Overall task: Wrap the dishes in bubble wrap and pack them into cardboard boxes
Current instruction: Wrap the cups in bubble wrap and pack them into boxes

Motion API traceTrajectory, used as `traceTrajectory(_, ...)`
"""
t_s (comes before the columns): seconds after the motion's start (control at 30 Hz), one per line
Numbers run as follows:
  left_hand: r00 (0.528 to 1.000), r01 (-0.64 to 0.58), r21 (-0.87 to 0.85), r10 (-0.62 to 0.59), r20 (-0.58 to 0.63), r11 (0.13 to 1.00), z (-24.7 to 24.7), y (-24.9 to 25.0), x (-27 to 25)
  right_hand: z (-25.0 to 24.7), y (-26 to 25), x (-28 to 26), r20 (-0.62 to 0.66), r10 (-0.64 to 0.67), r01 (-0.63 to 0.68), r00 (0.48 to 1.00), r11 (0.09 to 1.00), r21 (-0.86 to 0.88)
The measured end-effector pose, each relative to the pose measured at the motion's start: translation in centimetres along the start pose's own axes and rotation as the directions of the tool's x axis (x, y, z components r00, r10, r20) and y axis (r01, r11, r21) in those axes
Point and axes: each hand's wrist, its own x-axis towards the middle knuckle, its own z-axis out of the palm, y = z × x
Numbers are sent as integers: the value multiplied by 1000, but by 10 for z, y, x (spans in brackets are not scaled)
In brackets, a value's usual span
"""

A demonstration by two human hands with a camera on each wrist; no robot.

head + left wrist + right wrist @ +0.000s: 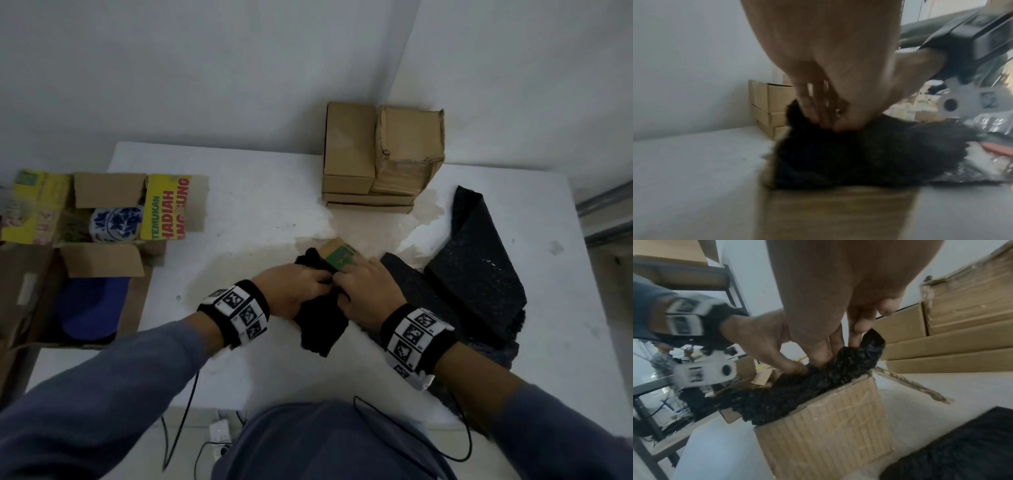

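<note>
Left grip: the left hand (291,291) has its fingers (813,112) curled down into the black bubble wrap (318,329), clutching a bunch of it at the top of the small cardboard box (830,428)
Right grip: the right hand (368,291) meets the left over the same bundle, its fingertips (818,356) dug into the wrap and grasping it
Wrapped item: a bundle of black bubble wrap sits in the mouth of the small box, part of it spilling over the near-left edge; whatever lies inside the wrap is hidden
Small box: stands on the desk (239,192) near its middle, directly under both hands, with a green-printed flap (339,257) sticking out on the far side
Spare wrap: loose black sheets (479,274) lie on the desk just right of the right hand
Stacked boxes: a pile of closed brown cartons (376,161) stands at the far edge of the desk, apart from the hands
Open carton: a yellow-printed box (164,209) at the desk's left end holds a blue-and-white patterned dish (116,222)
Second carton: a brown box (102,270) nearer the person on the left contains something dark blue (92,308)
Wrists: both carry black bands with square black-and-white markers (239,311)
</note>
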Motion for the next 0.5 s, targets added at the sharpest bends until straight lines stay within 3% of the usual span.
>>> traceTrajectory(0.03,998,36,24,-34,-55,999,-2,8,0,3,2,-3,-44,15,-14,999,1000,13)
traceTrajectory(0.1,956,268,20,-263,-133,963,4,28,3,7,6,-6,-66,61,-61,996,998,1)
traceTrajectory(0.17,843,532,-1,-530,-93,847,14,49,10,10,9,-6,-54,118,-118,992,993,-6)
traceTrajectory(0.23,767,641,28,-640,-43,767,25,65,16,14,9,-8,-10,157,-157,988,987,34)
traceTrajectory(0.33,749,659,18,-654,-101,752,36,70,18,19,7,-14,49,184,-189,982,973,129)
traceTrajectory(0.5,808,557,1,-541,-233,831,26,56,7,19,5,-24,105,224,-241,969,952,187)
